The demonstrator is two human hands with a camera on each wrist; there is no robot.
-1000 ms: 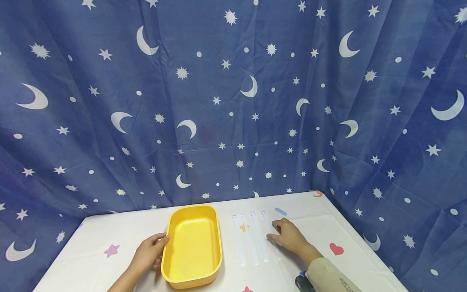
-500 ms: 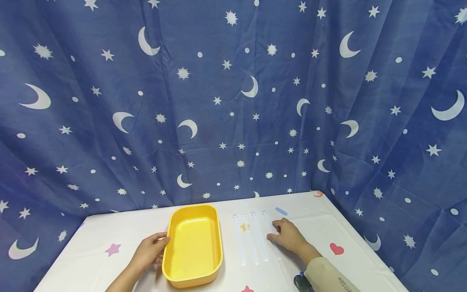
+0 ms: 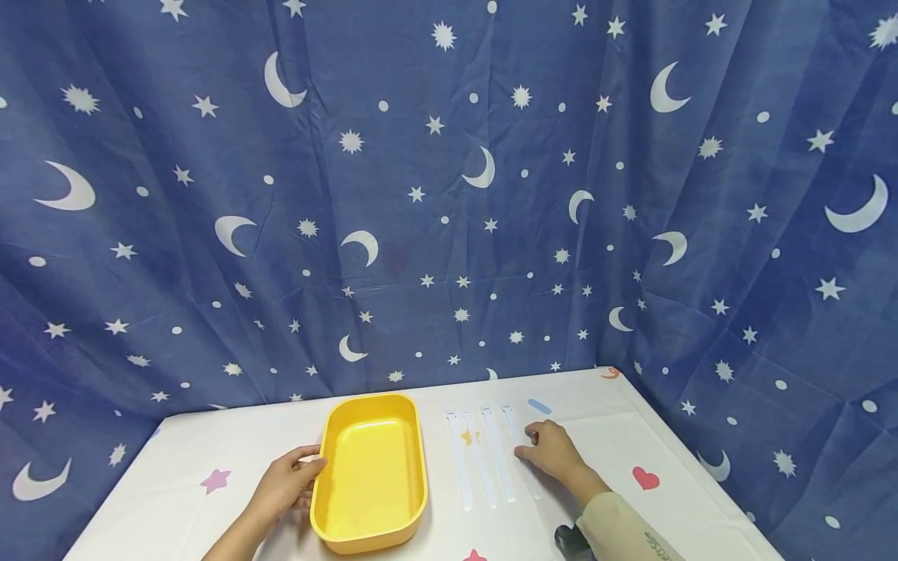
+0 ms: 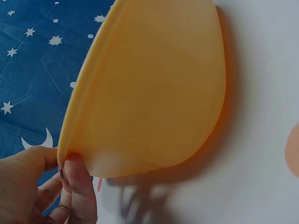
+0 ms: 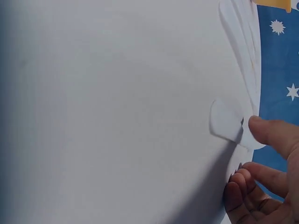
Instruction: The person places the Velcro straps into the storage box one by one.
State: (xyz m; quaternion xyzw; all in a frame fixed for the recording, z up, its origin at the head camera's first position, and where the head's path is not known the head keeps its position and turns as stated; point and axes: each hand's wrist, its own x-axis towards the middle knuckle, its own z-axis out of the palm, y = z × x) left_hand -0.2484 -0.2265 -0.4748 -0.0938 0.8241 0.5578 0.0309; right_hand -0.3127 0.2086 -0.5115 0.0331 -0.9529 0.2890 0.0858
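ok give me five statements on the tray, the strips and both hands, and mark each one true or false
1. The left hand grips the side of the yellow tray. True.
2. In the head view, the tray stands right of all the white strips. False: it stands left of them.
3. Four white strips lie side by side. True.
4. The right hand is nearest the rightmost strip in the head view. True.
5. The right thumb and fingertips are pressed together. False: a gap shows between them.
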